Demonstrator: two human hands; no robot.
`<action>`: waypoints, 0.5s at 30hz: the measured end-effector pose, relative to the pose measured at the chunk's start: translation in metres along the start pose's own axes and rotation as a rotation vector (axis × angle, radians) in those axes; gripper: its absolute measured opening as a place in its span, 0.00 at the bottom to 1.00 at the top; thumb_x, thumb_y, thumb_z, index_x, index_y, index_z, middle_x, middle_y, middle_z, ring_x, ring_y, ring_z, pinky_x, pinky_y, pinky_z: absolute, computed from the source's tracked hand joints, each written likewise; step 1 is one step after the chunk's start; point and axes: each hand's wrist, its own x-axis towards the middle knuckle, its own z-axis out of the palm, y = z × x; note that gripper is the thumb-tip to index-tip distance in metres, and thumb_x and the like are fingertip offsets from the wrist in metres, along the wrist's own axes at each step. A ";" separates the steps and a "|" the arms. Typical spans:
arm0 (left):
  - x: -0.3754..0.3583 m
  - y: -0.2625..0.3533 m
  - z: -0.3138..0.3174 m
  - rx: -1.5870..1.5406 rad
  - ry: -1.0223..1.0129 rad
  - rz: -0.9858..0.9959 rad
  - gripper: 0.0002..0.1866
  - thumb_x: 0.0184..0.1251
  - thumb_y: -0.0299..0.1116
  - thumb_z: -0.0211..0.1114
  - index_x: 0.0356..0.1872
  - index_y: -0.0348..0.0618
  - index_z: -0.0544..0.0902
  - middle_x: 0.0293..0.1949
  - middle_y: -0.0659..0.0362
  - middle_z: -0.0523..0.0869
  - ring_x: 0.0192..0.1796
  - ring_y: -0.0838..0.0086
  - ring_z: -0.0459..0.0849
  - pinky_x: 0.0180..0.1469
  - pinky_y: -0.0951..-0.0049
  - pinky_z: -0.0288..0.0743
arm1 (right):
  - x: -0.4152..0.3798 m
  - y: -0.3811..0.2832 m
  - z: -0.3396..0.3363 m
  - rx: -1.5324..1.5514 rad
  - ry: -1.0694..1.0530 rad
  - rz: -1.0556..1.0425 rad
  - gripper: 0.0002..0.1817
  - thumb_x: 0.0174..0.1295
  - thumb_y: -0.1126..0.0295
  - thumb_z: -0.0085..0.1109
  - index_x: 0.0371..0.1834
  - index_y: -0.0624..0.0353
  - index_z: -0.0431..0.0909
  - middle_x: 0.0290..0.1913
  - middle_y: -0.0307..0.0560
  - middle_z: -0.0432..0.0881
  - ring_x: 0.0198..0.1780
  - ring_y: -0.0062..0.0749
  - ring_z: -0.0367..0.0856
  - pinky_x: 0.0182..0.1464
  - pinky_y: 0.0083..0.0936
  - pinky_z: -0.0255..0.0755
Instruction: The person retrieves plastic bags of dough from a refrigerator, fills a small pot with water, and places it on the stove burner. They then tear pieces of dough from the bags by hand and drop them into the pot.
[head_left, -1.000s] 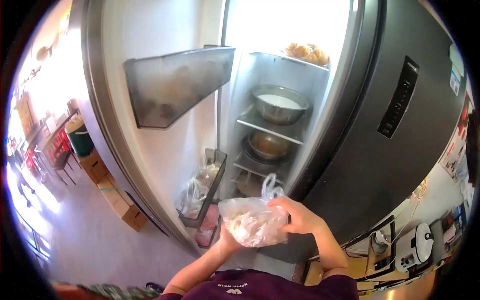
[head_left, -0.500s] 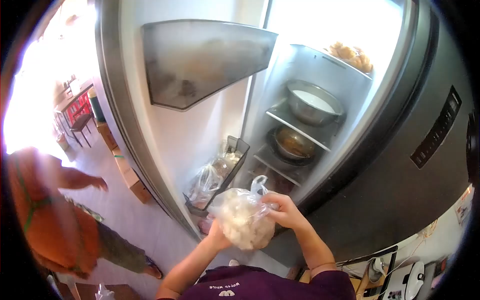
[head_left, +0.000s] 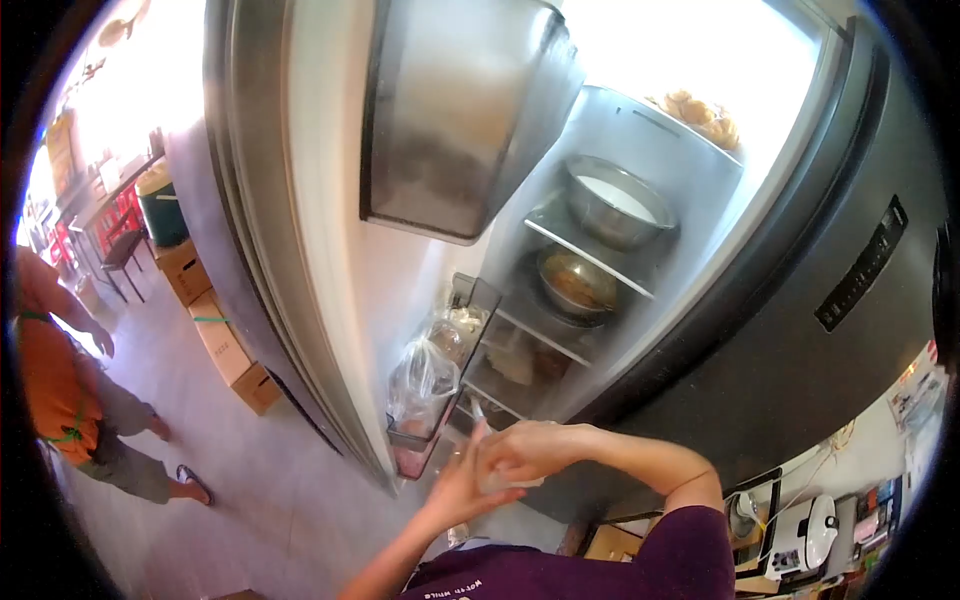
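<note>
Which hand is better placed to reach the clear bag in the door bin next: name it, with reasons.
Left, most likely: the left hand is nearer the clear bag in the door bin; the right hand lies farther off, to its right.

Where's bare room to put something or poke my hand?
Bare grey floor lies between the person in orange and the metal-edged fridge door. A hand could probably pass between the smoky plastic upper bin and the dark-rimmed plastic lower bin. Clear plastic bags crowd the lower bin; left hand and right hand crowd nearby.
</note>
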 end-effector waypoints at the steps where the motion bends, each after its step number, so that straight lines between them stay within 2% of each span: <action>1: 0.004 -0.018 0.011 -0.039 -0.041 0.072 0.31 0.53 0.47 0.64 0.57 0.42 0.69 0.59 0.45 0.69 0.58 0.53 0.71 0.57 0.64 0.66 | 0.001 -0.010 -0.012 -0.041 -0.035 -0.003 0.17 0.53 0.64 0.56 0.45 0.57 0.74 0.41 0.53 0.78 0.40 0.48 0.76 0.43 0.35 0.71; 2: 0.003 -0.034 0.019 -0.023 -0.101 -0.015 0.29 0.54 0.46 0.63 0.55 0.43 0.71 0.56 0.46 0.72 0.55 0.53 0.73 0.54 0.62 0.68 | 0.002 -0.020 -0.028 -0.082 -0.068 -0.008 0.19 0.54 0.63 0.56 0.49 0.55 0.74 0.42 0.52 0.78 0.41 0.47 0.77 0.44 0.34 0.71; 4: -0.005 -0.064 0.036 0.017 -0.220 -0.190 0.24 0.54 0.46 0.62 0.50 0.44 0.74 0.49 0.47 0.78 0.49 0.53 0.77 0.49 0.60 0.71 | -0.012 -0.038 -0.099 -0.247 0.053 0.246 0.21 0.52 0.64 0.58 0.52 0.54 0.73 0.45 0.53 0.78 0.42 0.45 0.78 0.45 0.34 0.72; 6: -0.013 -0.086 0.047 -0.051 -0.403 -0.162 0.21 0.55 0.45 0.61 0.47 0.45 0.76 0.43 0.48 0.80 0.44 0.52 0.79 0.46 0.59 0.72 | -0.025 -0.030 -0.179 -0.458 0.512 0.357 0.15 0.52 0.66 0.59 0.43 0.59 0.76 0.40 0.55 0.79 0.39 0.44 0.79 0.44 0.35 0.73; 7: -0.016 -0.096 0.051 -0.082 -0.490 -0.144 0.20 0.55 0.45 0.60 0.46 0.45 0.77 0.40 0.48 0.82 0.42 0.52 0.80 0.45 0.59 0.73 | -0.033 -0.024 -0.218 -0.509 0.811 0.359 0.12 0.53 0.68 0.57 0.39 0.60 0.77 0.36 0.52 0.80 0.38 0.43 0.79 0.43 0.34 0.72; 8: -0.025 -0.105 0.057 0.050 -0.468 -0.144 0.20 0.55 0.45 0.59 0.46 0.46 0.77 0.40 0.48 0.81 0.42 0.52 0.80 0.45 0.59 0.73 | -0.043 0.004 -0.265 -1.088 0.966 0.305 0.10 0.55 0.69 0.54 0.38 0.59 0.78 0.36 0.51 0.80 0.40 0.44 0.79 0.44 0.34 0.72; 9: -0.038 -0.115 0.065 0.180 -0.439 -0.148 0.20 0.55 0.44 0.59 0.47 0.47 0.77 0.40 0.48 0.81 0.42 0.52 0.80 0.45 0.59 0.73 | -0.055 0.014 -0.314 -1.283 0.913 0.515 0.13 0.57 0.69 0.48 0.44 0.55 0.77 0.38 0.53 0.79 0.40 0.43 0.78 0.43 0.34 0.73; 10: -0.041 -0.121 0.069 0.305 -0.408 -0.155 0.20 0.54 0.44 0.58 0.47 0.48 0.77 0.41 0.48 0.81 0.41 0.53 0.80 0.45 0.59 0.73 | -0.064 0.032 -0.349 -1.255 1.028 0.654 0.10 0.59 0.69 0.49 0.40 0.58 0.77 0.44 0.53 0.78 0.46 0.45 0.76 0.46 0.33 0.71; 11: -0.040 -0.117 0.060 0.216 -0.425 -0.068 0.20 0.53 0.40 0.60 0.47 0.45 0.77 0.42 0.47 0.80 0.45 0.52 0.78 0.48 0.59 0.71 | -0.077 0.057 -0.388 -1.211 1.038 0.680 0.11 0.58 0.67 0.50 0.40 0.59 0.77 0.43 0.52 0.78 0.46 0.43 0.76 0.46 0.33 0.71; 12: -0.046 -0.132 0.061 0.229 -0.455 -0.090 0.20 0.51 0.39 0.61 0.47 0.44 0.77 0.43 0.46 0.80 0.47 0.52 0.77 0.50 0.58 0.70 | -0.088 0.077 -0.412 -1.163 1.041 0.707 0.12 0.58 0.65 0.51 0.40 0.59 0.78 0.43 0.51 0.79 0.46 0.41 0.77 0.46 0.33 0.71; 13: -0.052 -0.148 0.061 0.244 -0.486 -0.111 0.20 0.50 0.37 0.62 0.47 0.44 0.77 0.43 0.45 0.79 0.49 0.51 0.76 0.51 0.57 0.69 | -0.092 0.061 -0.409 -1.088 1.176 0.835 0.13 0.57 0.63 0.52 0.40 0.58 0.78 0.43 0.51 0.79 0.46 0.41 0.77 0.46 0.33 0.71; 14: -0.080 -0.189 0.078 0.367 -0.533 -0.247 0.21 0.49 0.36 0.63 0.47 0.44 0.77 0.43 0.45 0.79 0.48 0.51 0.76 0.51 0.57 0.69 | -0.092 0.039 -0.392 -0.985 1.304 0.965 0.14 0.56 0.61 0.53 0.41 0.58 0.78 0.43 0.50 0.79 0.46 0.40 0.77 0.46 0.33 0.70; 15: -0.098 -0.221 0.085 0.346 -0.431 -0.228 0.20 0.48 0.36 0.63 0.45 0.44 0.77 0.40 0.45 0.80 0.45 0.51 0.77 0.48 0.56 0.70 | -0.092 0.017 -0.374 -0.872 1.431 1.090 0.16 0.55 0.60 0.55 0.41 0.57 0.78 0.43 0.50 0.79 0.45 0.39 0.77 0.47 0.33 0.70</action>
